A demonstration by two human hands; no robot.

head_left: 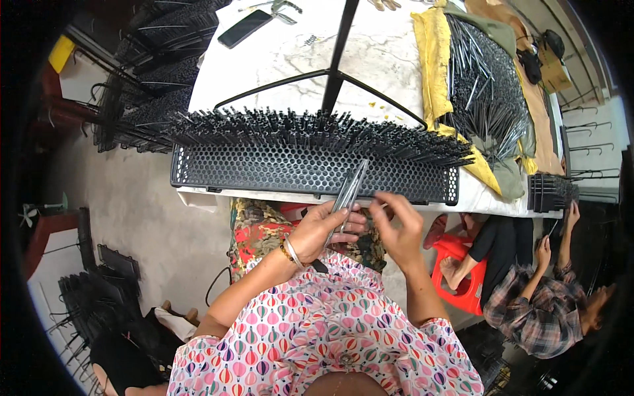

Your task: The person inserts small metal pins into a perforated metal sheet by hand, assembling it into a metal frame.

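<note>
With the clock face centred on the perforated panel (264,169) and twelve pointing away from the wearer, the panel is seen lying lengthwise from nine to three, at the near edge of the white-covered table (300,56). Its far side is densely crowded by short black rods (264,129), ranged in a thick band across nearly the whole length. On the near side, towards six, a broad strip of holes is left bare from one end to the other. From this the work is judged to be well begun but unfinished: the far band looks filled, the near rows look untouched. How the rods are seated cannot be seen.

At six o'clock, a bundle of thin dark rods (350,191) is gripped by the left hand (325,228), its upper end slanted towards one o'clock and overlapping the bare holes; whether the panel is touched by it cannot be told. Between four and five, the right hand (399,228) is held just beside the bundle with its fingers bent; whether anything is pinched there cannot be told.

A large supply is left at two o'clock, where a heap of loose rods (479,82) is bordered by yellow cloth (432,66). At twelve, a black post (339,53) is seen rising behind the panel, and at eleven a phone (245,28) is laid down.
</note>
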